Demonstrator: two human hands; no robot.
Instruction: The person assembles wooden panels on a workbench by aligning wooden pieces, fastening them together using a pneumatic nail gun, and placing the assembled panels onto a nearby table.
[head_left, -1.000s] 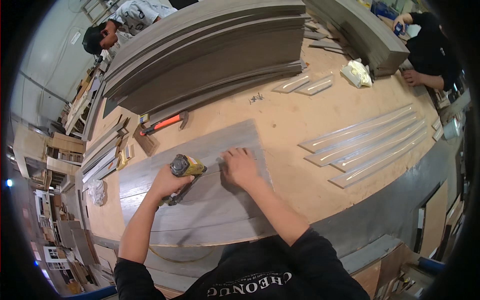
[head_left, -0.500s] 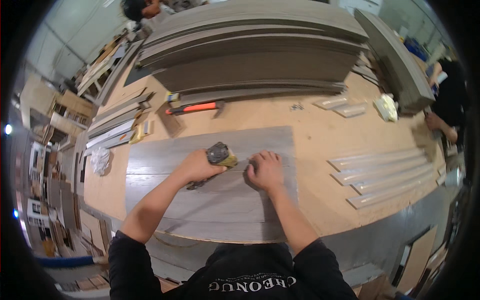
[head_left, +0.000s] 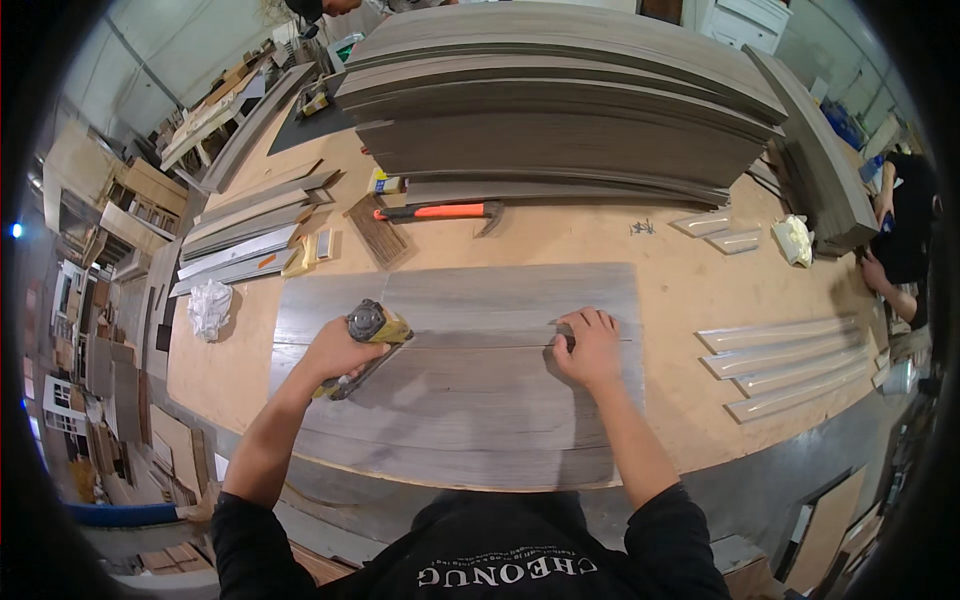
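Low in the middle of the frame, the person's dark sleeves reach up onto a grey wood-grain panel [head_left: 470, 400] that lies flat on the plywood workbench [head_left: 690, 280]. The left hand [head_left: 335, 352] is closed tight around a yellow and grey power tool [head_left: 368, 335], whose round head sits on the panel just left of centre. The right hand [head_left: 590, 345] rests palm down on the panel, right of centre, fingers spread and holding nothing; the fingertips touch a thin seam line running across the board.

At the left edge of the bench lies a crumpled white rag [head_left: 209, 306]. To the right of the panel, four pale narrow strips [head_left: 790, 365] lie side by side, apart from it.

Beyond the panel, towards the top of the frame, a hammer with an orange handle [head_left: 440, 212] lies on the bench, a small dark wood offcut [head_left: 378, 232] just left of it. A few small screws [head_left: 642, 228] sit to its right, then a yellowish crumpled cloth [head_left: 796, 240]. Behind all this rises a tall stack of long grey boards [head_left: 560, 110]. More grey strips [head_left: 255, 225] lie at upper left.

At the far right edge, another person in black [head_left: 905, 240] leans at the bench.
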